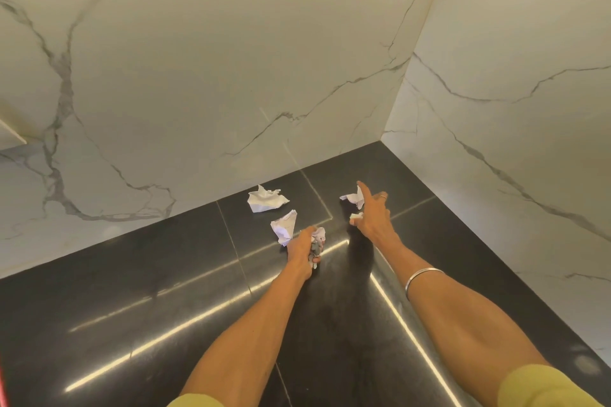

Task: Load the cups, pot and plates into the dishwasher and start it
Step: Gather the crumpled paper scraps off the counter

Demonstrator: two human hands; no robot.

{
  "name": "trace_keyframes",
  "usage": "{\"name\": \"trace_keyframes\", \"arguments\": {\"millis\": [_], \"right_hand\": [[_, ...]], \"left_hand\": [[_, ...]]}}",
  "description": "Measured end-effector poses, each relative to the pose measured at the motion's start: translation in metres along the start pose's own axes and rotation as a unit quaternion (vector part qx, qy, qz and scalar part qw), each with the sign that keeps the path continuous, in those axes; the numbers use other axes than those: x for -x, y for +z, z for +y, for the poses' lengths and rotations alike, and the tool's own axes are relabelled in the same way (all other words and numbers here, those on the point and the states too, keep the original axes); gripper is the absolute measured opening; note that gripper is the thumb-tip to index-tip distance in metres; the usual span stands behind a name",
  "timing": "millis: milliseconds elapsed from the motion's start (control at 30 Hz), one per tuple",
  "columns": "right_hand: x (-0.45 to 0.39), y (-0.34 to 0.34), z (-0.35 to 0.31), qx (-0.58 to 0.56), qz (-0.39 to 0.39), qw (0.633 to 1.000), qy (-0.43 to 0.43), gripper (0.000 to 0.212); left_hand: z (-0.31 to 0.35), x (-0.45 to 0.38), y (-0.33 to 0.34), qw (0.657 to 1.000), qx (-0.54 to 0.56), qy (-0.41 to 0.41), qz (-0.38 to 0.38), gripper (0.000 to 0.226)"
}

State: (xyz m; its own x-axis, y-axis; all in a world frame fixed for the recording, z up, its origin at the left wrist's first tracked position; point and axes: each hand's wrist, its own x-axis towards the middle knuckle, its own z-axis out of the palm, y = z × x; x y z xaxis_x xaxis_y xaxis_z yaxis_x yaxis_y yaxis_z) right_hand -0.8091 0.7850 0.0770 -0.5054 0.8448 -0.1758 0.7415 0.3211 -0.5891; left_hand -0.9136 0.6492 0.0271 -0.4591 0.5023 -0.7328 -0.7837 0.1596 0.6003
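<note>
crumpled paper (318, 243) half hidden in left fist, small scrap (356, 216) behind right fingers, sleeves (542, 387) cropped

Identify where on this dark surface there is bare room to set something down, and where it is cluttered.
Free: the wide dark surface left of the left hand, along the marble wall, and the strip between the forearms. Crowded: the far corner, where crumpled papers lie around both hands; the right hand reaches among them.

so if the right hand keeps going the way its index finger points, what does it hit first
Probably the crumpled paper right beside the right hand; its fingertip already overlaps it. Beyond lies bare black counter, then the marble wall. Depth is unclear.
</note>
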Motion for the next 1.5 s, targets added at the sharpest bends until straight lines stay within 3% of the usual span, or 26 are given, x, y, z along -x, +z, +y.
{"name": "trace_keyframes", "arguments": {"millis": [67,167,367,600,733,1000,1167,1333,1433,1500], "right_hand": [[-0.010,0.003,-0.001,0.040,-0.019,0.999,0.000,0.087],[-0.017,0.013,0.000,0.048,-0.038,0.998,-0.014,0.066],[-0.008,0.019,0.000,0.014,0.057,0.998,0.008,0.030],[0.016,0.016,0.005,-0.073,0.077,0.994,0.007,0.020],[0.043,0.021,-0.007,-0.141,0.043,0.989,-0.001,0.015],[0.078,0.020,-0.042,-0.186,-0.002,0.981,-0.063,0.021],[0.104,0.027,-0.063,-0.145,-0.105,0.977,-0.117,0.018],[0.126,0.046,-0.071,-0.083,-0.088,0.986,-0.113,0.016],[0.139,0.067,-0.075,-0.007,-0.072,0.992,-0.099,0.017],[0.153,0.082,-0.076,0.027,-0.056,0.989,-0.135,0.019]], "left_hand": [[-0.002,0.001,0.000,1.000,-0.008,0.004,0.005,0.018],[-0.003,-0.004,-0.002,1.000,0.003,0.003,0.016,0.010],[-0.005,-0.006,-0.002,1.000,0.001,0.005,0.019,0.010],[-0.007,-0.005,-0.008,1.000,0.006,0.017,0.000,0.015],[-0.010,-0.002,-0.015,0.999,0.014,0.026,-0.028,0.019],[-0.016,0.009,-0.018,0.999,0.029,0.040,0.019,0.019],[-0.019,0.028,-0.029,0.998,0.046,0.052,0.001,0.017],[-0.025,0.045,-0.060,0.989,0.076,0.036,-0.117,0.042],[-0.031,0.061,-0.073,0.981,0.138,0.015,-0.135,0.042],[-0.034,0.076,-0.078,0.971,0.201,0.008,-0.126,0.046]]}}
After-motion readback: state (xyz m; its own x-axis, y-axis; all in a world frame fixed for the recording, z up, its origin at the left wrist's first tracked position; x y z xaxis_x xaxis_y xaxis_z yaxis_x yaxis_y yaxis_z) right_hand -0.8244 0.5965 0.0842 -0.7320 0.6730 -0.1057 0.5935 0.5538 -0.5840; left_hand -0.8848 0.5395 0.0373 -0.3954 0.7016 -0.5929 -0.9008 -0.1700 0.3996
